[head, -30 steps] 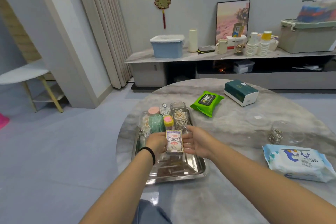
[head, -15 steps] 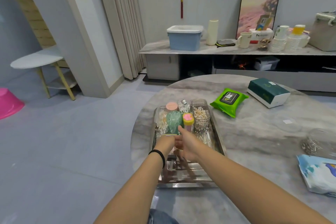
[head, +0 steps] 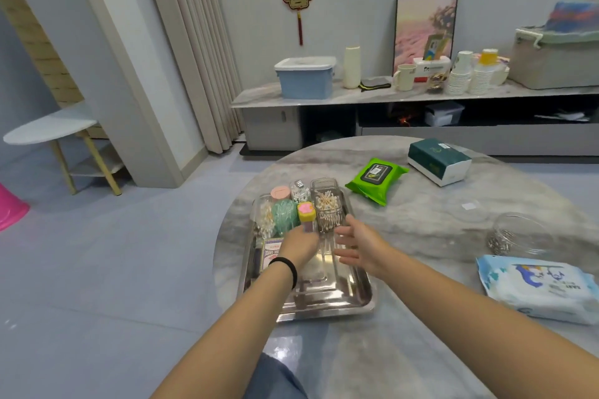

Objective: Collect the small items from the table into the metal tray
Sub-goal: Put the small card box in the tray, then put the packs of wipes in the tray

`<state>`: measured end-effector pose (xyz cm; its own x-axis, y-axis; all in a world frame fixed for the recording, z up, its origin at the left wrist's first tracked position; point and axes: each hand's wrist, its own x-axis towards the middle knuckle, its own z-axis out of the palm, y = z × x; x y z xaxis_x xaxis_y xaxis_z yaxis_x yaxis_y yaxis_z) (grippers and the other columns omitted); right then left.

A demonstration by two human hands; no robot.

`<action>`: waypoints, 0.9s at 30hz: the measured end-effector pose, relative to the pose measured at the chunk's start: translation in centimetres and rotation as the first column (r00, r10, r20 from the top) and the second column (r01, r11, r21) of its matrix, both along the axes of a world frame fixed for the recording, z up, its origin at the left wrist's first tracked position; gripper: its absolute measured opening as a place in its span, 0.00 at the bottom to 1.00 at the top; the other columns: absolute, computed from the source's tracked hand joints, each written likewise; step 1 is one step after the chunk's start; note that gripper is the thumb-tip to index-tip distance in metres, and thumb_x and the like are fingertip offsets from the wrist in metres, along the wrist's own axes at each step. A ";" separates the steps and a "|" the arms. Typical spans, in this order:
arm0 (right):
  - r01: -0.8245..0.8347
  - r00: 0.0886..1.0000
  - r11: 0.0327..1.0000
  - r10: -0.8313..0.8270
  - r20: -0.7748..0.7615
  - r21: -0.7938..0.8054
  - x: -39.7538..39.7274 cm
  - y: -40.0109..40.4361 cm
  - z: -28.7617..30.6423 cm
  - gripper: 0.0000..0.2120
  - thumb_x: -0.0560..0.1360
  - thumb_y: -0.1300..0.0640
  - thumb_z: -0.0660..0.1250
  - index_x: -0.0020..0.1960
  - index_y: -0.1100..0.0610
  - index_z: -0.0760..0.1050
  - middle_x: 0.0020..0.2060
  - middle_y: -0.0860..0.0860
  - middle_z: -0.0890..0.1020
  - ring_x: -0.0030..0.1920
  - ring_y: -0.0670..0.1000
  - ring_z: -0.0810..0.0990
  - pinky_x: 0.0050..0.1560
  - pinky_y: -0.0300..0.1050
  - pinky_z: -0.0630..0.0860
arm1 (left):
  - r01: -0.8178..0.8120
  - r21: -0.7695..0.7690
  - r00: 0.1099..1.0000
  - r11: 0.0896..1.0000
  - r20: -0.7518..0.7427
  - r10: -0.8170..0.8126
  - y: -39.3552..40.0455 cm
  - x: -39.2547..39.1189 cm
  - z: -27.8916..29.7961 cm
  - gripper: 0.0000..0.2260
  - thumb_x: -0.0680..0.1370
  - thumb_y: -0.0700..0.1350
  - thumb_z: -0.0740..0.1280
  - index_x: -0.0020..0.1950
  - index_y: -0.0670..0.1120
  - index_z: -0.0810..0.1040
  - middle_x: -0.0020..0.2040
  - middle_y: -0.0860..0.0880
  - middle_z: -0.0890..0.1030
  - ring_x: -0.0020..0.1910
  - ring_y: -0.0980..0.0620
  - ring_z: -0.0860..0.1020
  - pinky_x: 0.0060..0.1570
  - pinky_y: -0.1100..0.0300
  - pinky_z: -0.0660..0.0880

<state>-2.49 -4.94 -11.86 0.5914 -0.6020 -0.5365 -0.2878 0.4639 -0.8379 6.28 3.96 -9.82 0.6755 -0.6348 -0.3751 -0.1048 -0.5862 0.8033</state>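
- A metal tray (head: 337,301) is set at the left edge of a round marble table (head: 421,223), directly in front of the person.
- The far end of the tray is filled with small containers: a clear box of cotton swabs (head: 327,204), a pink-lidded jar (head: 280,194), a green rounded container (head: 285,216) and a small bottle with a yellow-and-pink cap (head: 307,215), all standing close together.
- A card box (head: 271,253) is seen lying flat in the tray's left part, partly covered by the left hand.
- The left hand (head: 299,244) is held low over the tray beside the capped bottle, fingers curled downward — whether anything is gripped cannot be told.
- The right hand (head: 356,248) is spread wide and empty, palm turned inward, above the tray's right rim.
- The near half of the tray is seen bare and shiny.
- Outside the tray, a clear jar of metal clips (head: 515,236) is found on its side to the right, just beyond a blue wipes pack (head: 538,285).
- A green wipes pack (head: 376,178) and a dark green tissue box (head: 437,160) are placed farther back — well apart from the hands.
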 end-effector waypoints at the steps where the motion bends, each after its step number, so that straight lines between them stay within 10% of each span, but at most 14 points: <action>1: 0.019 1.000 0.999 -0.019 -0.012 -0.031 -1.2 -0.5 0.4 0.24 0.81 0.44 0.49 0.64 0.59 0.71 0.63 0.59 0.73 0.50 0.56 0.76 0.49 0.47 0.73 | 0.024 -0.015 1.000 1.000 0.014 -0.024 -0.4 -0.8 0.3 0.14 0.77 0.40 0.56 0.59 0.40 0.75 0.59 0.39 0.77 0.50 0.44 0.74 0.48 0.57 0.67; 6: 0.051 0.994 0.981 -0.069 -0.086 -0.189 -7.6 -3.0 1.9 0.21 0.81 0.47 0.52 0.62 0.59 0.73 0.56 0.57 0.75 0.48 0.56 0.77 0.42 0.44 0.72 | 0.133 -0.015 0.988 0.991 0.075 -0.132 -3.5 -6.6 1.6 0.09 0.75 0.41 0.59 0.46 0.37 0.75 0.52 0.37 0.79 0.55 0.39 0.76 0.47 0.55 0.69; 11: 0.006 0.967 0.936 -0.095 -0.238 -0.351 -14.1 -6.1 3.3 0.11 0.78 0.52 0.58 0.54 0.59 0.73 0.42 0.53 0.72 0.36 0.51 0.75 0.35 0.41 0.68 | 0.266 -0.012 0.961 0.964 0.079 -0.265 -8.0 -12.3 1.2 0.19 0.78 0.41 0.59 0.68 0.37 0.69 0.69 0.38 0.71 0.67 0.43 0.71 0.63 0.57 0.67; 18: -0.126 0.841 0.875 -0.156 -0.518 -0.467 -22.1 -10.3 3.0 0.12 0.75 0.59 0.58 0.33 0.56 0.67 0.30 0.53 0.68 0.30 0.52 0.67 0.26 0.38 0.62 | 0.334 -0.036 0.940 0.942 -0.056 -0.335 -12.8 -18.9 -1.3 0.10 0.77 0.37 0.58 0.36 0.41 0.72 0.36 0.45 0.72 0.34 0.51 0.68 0.32 0.61 0.63; 22: -0.203 0.736 0.846 -0.199 -0.647 -0.492 -23.3 -13.6 0.1 0.15 0.71 0.46 0.59 0.35 0.57 0.73 0.39 0.57 0.81 0.50 0.58 0.80 0.43 0.45 0.71 | 0.367 0.007 0.923 0.930 -0.129 -0.363 -14.6 -21.1 -2.9 0.06 0.77 0.38 0.59 0.45 0.42 0.75 0.41 0.46 0.72 0.40 0.50 0.70 0.39 0.62 0.68; 27: -0.250 0.575 0.831 -0.286 -0.767 -0.497 -24.1 -13.9 0.8 0.17 0.71 0.47 0.64 0.57 0.52 0.76 0.62 0.56 0.73 0.66 0.59 0.67 0.60 0.50 0.67 | 0.331 0.045 0.916 0.942 -0.257 -0.309 -16.4 -22.4 -4.1 0.11 0.76 0.40 0.60 0.55 0.39 0.77 0.37 0.45 0.73 0.33 0.48 0.70 0.33 0.62 0.68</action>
